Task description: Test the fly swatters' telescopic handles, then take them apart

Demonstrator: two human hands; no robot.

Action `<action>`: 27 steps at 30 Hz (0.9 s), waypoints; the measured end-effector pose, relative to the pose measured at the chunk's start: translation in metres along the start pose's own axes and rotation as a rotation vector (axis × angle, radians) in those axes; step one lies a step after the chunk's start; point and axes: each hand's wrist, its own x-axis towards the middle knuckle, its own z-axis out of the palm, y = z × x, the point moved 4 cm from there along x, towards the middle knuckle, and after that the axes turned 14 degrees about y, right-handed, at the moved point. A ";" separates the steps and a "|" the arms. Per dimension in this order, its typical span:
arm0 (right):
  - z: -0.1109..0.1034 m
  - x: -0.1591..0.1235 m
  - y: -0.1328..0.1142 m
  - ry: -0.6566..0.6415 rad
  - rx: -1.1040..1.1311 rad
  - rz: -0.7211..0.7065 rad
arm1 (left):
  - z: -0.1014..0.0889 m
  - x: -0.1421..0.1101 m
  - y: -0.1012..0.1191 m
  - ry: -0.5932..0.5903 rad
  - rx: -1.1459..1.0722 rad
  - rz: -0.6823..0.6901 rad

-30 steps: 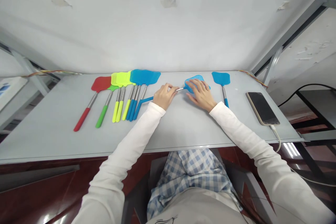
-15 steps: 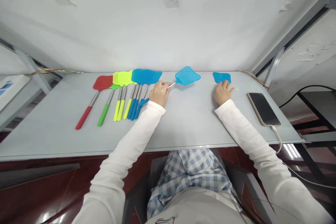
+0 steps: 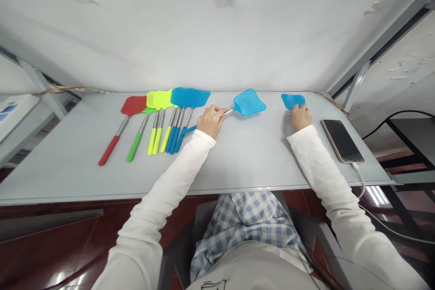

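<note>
My left hand (image 3: 210,121) is closed round the metal shaft of a blue fly swatter (image 3: 249,102), whose head points right and whose blue handle end sticks out left of the hand. At the right, my right hand (image 3: 301,118) has its fingers closed at the lower edge of another blue fly swatter (image 3: 292,100); the rest of that one is hidden beneath the hand. Left of my hands lies a row of swatters: a red swatter (image 3: 133,105), a green swatter (image 3: 135,145), several yellow swatters (image 3: 162,98) and several blue swatters (image 3: 190,97), with heads overlapping toward the wall.
A phone (image 3: 341,140) with a white charging cable (image 3: 360,180) lies on the right of the grey table (image 3: 244,158). The white wall (image 3: 170,31) stands behind the table. Coloured wires (image 3: 331,101) run along the back right. A white box (image 3: 15,111) is at far left.
My right hand has shifted right with the blue swatter head, its fingers now drawn together. My left hand and its swatter have moved slightly right, the head tilting a little downward.
</note>
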 end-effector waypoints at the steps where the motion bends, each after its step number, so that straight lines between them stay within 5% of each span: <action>1: 0.000 0.000 0.001 -0.009 0.002 0.003 | 0.000 0.000 0.000 -0.001 -0.002 0.002; 7: 0.000 0.002 0.009 0.001 -0.013 0.036 | 0.003 -0.001 0.000 0.002 -0.010 0.025; 10: -0.012 0.002 0.001 0.213 0.058 0.034 | 0.003 -0.001 0.002 -0.007 -0.007 0.028; 13: -0.030 -0.009 -0.030 0.463 0.283 -0.200 | 0.004 -0.002 0.004 -0.027 -0.008 0.040; 18: -0.032 -0.049 -0.091 0.453 0.433 -0.841 | 0.004 -0.004 0.011 -0.045 -0.054 0.118; 27: -0.018 -0.059 -0.100 0.474 0.387 -1.005 | 0.000 -0.005 0.022 -0.033 -0.126 0.317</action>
